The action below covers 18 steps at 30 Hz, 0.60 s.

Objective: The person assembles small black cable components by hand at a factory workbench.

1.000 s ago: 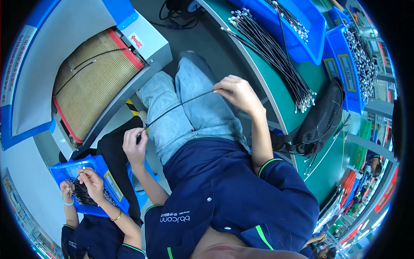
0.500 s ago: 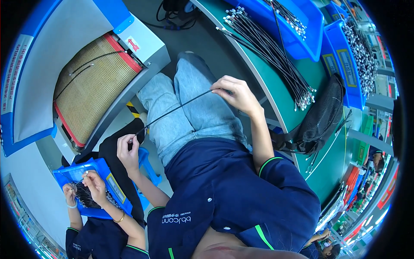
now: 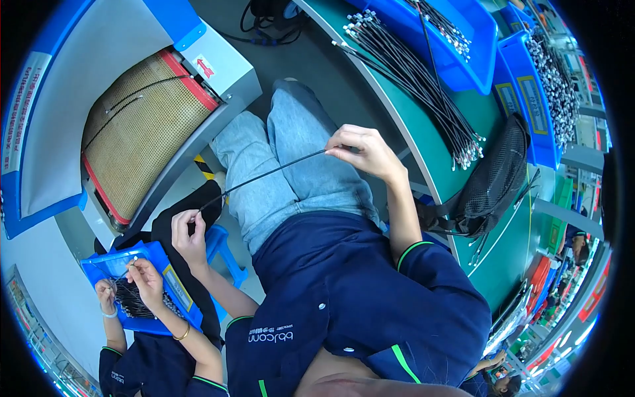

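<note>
Thin black cable (image 3: 264, 176): mid-frame; we judge it light, bendable, best held near its ends.
Left hand (image 3: 190, 239): pinches its lower-left end.
Right hand (image 3: 366, 152): pinches its upper-right end.

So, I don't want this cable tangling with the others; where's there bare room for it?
The tan mesh belt is bare between the two loose cables and the grey machine rim. The green bench has a narrow bare strip between the cable bundle and its pale edge. It's crowded at upper right, around the bundle and blue bin.
</note>
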Motion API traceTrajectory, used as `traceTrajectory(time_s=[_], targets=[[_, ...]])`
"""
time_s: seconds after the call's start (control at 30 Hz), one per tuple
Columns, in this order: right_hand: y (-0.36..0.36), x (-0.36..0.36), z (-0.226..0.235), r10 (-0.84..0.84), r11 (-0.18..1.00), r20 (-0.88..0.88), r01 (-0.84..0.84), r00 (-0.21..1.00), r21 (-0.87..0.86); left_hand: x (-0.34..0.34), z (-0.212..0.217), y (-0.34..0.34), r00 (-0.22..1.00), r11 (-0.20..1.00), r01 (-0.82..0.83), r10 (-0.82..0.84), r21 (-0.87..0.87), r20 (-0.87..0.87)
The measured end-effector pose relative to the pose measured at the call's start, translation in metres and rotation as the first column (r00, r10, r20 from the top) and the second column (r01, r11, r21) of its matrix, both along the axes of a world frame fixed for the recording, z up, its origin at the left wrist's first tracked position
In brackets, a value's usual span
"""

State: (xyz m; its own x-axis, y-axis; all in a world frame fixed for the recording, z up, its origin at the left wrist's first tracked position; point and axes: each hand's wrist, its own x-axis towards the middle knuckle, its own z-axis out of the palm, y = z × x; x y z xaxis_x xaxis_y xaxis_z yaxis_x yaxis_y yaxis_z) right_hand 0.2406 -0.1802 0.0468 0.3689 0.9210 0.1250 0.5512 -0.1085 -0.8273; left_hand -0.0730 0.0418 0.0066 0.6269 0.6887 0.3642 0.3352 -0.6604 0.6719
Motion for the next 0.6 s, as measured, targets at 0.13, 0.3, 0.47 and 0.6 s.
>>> traceTrajectory(time_s=[0.13,0.3,0.47,0.6], targets=[[-0.0010,-0.0003,0.0015,0.031,0.999,0.035,-0.031,0.999,-0.005,-0.0020,0.0019,0.0008,1.000,1.000,0.011,-0.011,0.022,0.007],[-0.0012,-0.0011,-0.0005,0.050,0.999,0.057,-0.051,0.997,0.013,-0.0028,0.0065,0.0024,1.000,0.999,0.015,-0.015,0.038,-0.001],[-0.0019,-0.0014,0.0003,0.039,0.999,0.060,-0.040,0.997,0.007,0.0019,0.0035,0.0051,1.000,0.999,0.023,-0.023,0.026,-0.003],[-0.0010,-0.0008,0.0025,0.042,0.998,0.022,-0.041,0.999,-0.050,0.0049,0.0023,0.0078,1.000,1.000,0.016,-0.016,0.007,-0.003]])
